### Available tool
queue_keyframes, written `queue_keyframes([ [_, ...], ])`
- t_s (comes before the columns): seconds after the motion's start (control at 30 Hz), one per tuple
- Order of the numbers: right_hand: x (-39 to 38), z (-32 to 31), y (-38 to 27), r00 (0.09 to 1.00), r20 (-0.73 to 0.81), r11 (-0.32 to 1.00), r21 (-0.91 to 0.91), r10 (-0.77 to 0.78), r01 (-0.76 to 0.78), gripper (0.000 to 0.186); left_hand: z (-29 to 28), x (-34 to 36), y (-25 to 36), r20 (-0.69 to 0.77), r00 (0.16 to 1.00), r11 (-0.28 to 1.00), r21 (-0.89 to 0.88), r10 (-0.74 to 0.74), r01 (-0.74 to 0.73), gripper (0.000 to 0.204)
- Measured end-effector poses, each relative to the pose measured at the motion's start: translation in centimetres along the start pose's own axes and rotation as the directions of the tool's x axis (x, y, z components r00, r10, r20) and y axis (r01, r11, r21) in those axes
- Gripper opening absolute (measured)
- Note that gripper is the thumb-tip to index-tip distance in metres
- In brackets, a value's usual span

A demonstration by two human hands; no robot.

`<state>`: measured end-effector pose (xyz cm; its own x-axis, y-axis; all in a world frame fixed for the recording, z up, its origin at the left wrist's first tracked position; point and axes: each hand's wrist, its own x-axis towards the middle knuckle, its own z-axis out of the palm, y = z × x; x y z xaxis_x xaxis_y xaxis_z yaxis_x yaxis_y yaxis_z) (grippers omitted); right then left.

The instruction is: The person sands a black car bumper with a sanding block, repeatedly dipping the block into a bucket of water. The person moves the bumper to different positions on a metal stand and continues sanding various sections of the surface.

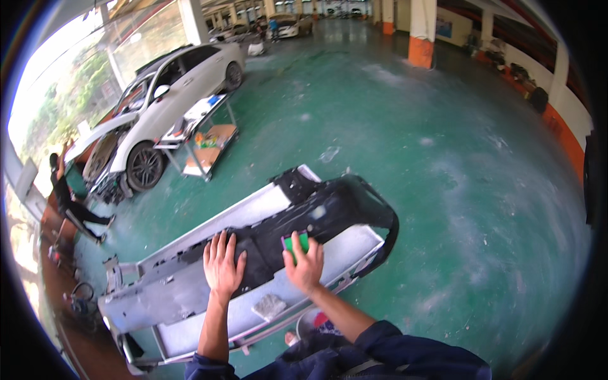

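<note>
A car bumper [329, 206], black with greyish patches, lies across a pale metal stand [342, 253]. My left hand [221, 269] rests on the bumper near its middle, fingers straight and slightly apart, holding nothing. To its right, my right hand [304, 269] grips a small green block with a purple edge [288, 243] against the bumper’s dark surface. A grey, crumpled-looking pad [269, 307] lies on the stand below my hands. A bucket [310, 322] with something red in it is partly hidden under the stand’s near edge.
A white car [190, 82] with its front end apart stands at upper left beside a trolley [209, 152] of supplies. A person [66, 196] in dark clothing works near it. An orange-based pillar [421, 50], distant cars and people are farther back on the green floor [456, 190].
</note>
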<state>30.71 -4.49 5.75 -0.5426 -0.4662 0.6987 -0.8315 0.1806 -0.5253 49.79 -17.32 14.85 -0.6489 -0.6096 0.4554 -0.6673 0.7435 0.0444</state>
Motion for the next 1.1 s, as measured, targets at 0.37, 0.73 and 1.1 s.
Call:
queue_keyframes([
  [0.37, 5.6, -0.4, 10.8, 0.959, -0.050, 0.938, -0.200, 0.279, -0.284, 0.052, -2.9, -13.5, -5.5, -0.064, 0.884, 0.839, 0.289, -0.464, 0.461, 0.074],
  [0.73, 4.4, 2.6, 11.5, 0.958, -0.125, 0.945, -0.177, 0.256, -0.276, 0.056, -7.1, -25.0, -13.9, -0.130, 0.800, 0.777, 0.188, -0.586, 0.601, 0.076],
  [1.1, -6.5, 5.5, -23.2, 0.993, 0.105, 0.995, -0.077, -0.053, 0.061, 0.057, -12.5, -32.7, -20.3, 0.013, 0.871, 0.869, -0.062, -0.492, 0.491, 0.082],
])
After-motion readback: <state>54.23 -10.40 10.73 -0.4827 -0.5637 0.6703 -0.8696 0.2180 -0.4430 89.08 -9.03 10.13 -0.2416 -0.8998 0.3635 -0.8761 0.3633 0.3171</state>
